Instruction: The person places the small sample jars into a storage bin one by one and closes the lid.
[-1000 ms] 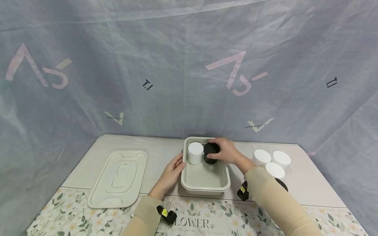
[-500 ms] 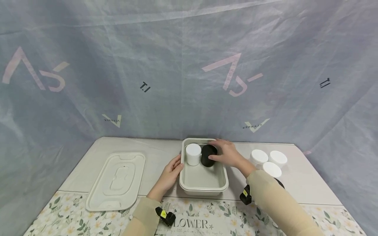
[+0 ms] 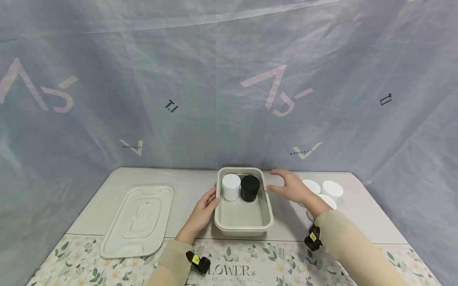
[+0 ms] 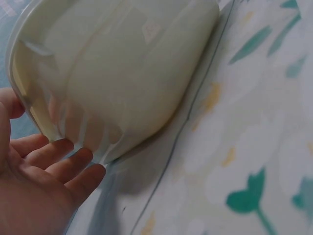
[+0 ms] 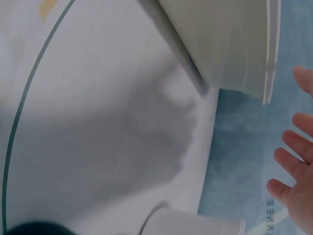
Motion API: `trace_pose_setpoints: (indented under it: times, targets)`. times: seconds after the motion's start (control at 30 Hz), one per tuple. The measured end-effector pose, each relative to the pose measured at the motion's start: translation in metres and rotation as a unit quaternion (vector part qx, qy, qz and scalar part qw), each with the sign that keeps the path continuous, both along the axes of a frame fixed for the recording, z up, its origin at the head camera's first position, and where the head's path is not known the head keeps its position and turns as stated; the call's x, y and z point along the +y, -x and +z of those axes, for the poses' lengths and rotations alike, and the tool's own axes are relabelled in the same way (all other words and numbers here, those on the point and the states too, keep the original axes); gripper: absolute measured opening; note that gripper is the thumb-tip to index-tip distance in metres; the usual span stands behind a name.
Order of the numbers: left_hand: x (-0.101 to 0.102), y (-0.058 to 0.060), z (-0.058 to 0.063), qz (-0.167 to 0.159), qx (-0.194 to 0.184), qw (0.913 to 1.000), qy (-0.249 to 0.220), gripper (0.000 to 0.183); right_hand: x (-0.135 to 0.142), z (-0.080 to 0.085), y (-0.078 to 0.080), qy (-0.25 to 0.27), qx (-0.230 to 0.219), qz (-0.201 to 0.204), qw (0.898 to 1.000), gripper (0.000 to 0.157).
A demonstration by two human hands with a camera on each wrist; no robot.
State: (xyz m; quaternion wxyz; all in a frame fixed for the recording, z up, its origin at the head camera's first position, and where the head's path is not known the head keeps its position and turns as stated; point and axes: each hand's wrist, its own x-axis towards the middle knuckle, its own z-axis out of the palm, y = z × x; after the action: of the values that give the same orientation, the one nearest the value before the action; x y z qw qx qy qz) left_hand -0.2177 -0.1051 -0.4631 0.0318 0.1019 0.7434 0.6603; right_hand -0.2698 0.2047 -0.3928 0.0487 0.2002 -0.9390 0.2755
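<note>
My left hand (image 3: 200, 214) holds the left side of a pale rectangular plastic box (image 3: 244, 229), thumb at the rim and fingers against the outer wall. In the left wrist view, the fingertips (image 4: 88, 155) lie under the lip of the box. Two lidded jars stand upright side by side at the back of the box: a white jar (image 3: 231, 187) on the left, a black jar (image 3: 249, 188) on the right. Outside the box's right rim, my right hand (image 3: 295, 188) is spread with nothing in it. Its fingers stand apart in the right wrist view.
Several white jars (image 3: 332, 190) stand to the right of the box, partly behind my right forearm. The box's flat lid (image 3: 139, 220) lies on the table at left. A floral cloth (image 3: 118, 270) covers the table's front; a grey-blue curtain (image 3: 214, 99) hangs behind.
My right hand has let go of the black jar, leaving it beside the white jar in the box, and moved right over the rim. The left hand keeps its place on the box.
</note>
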Motion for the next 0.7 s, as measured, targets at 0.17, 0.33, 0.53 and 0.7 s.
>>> trace_pose_setpoints:
  times: [0.17, 0.33, 0.53, 0.7]
  targets:
    - [0.0, -0.011, 0.021, -0.006, -0.013, 0.9999, 0.004, 0.053, 0.012, 0.006, -0.006, -0.013, -0.003, -0.02, 1.0, 0.064]
    - [0.001, -0.015, 0.027, -0.003, -0.013, 0.9998, 0.011, 0.053, 0.024, 0.008, -0.01, -0.03, -0.004, -0.034, 0.999, 0.066]
    - [0.001, -0.007, 0.014, 0.002, -0.015, 0.9999, 0.005, 0.053, 0.037, 0.01, -0.014, -0.037, -0.015, -0.047, 0.998, 0.07]
    - [0.001, 0.003, -0.003, 0.01, -0.011, 0.9999, 0.006, 0.053, 0.046, 0.011, -0.018, -0.037, -0.025, -0.061, 0.997, 0.071]
